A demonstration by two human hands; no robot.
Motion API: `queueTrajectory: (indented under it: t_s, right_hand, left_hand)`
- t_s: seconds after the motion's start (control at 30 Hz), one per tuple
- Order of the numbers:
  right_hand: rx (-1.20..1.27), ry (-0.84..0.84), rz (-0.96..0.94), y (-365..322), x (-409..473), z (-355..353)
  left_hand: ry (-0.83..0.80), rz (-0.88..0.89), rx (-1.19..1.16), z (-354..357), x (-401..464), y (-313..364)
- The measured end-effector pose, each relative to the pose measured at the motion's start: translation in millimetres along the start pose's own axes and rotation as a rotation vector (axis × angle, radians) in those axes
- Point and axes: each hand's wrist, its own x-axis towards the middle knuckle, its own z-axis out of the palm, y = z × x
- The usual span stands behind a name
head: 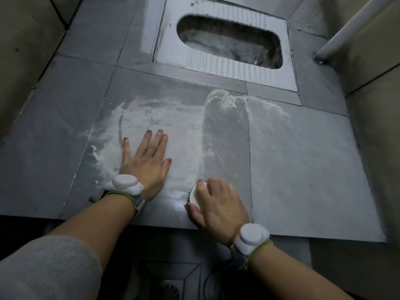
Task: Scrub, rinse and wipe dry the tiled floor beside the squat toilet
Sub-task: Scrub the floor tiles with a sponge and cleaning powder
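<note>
the right hand [218,204] is curled down over a small white scrubber [195,194], most likely a brush or sponge, though the fingers hide most of it, pressed to the tiled floor [303,169] at its near edge. the white foam [138,124] still to be worked lies ahead and to the left, toward the squat toilet [218,50], with a cleared lane running straight up from the scrubber. the left hand [147,161] lies open and flat in that foam, gripping nothing, nearer the suds but only bracing.
</note>
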Motion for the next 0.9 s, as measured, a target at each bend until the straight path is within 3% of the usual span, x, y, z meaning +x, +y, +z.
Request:
queueTrajectory:
  t_s: [0.23,0.4,0.47,0.67,0.8,0.9]
  right_hand:
    - [-0.009,0.012,-0.048,6,62,0]
    - [-0.036,0.046,0.109,29,127,-6]
    - [-0.018,0.052,0.135,25,118,-6]
    - [0.004,0.0,-0.081,4,45,0]
    - [-0.045,0.029,-0.074,27,100,-2]
    - [-0.058,0.068,0.051,46,145,-1]
  left_hand:
    - [0.076,0.002,-0.015,8,-4,-10]
    - [0.099,-0.007,0.018,12,-1,-11]
    - [0.098,-0.007,0.01,11,-1,-11]
    - [0.096,-0.011,0.019,9,-3,-10]
    - [0.111,-0.004,-0.004,10,-3,-10]
    - [0.114,-0.003,0.008,10,-2,-11]
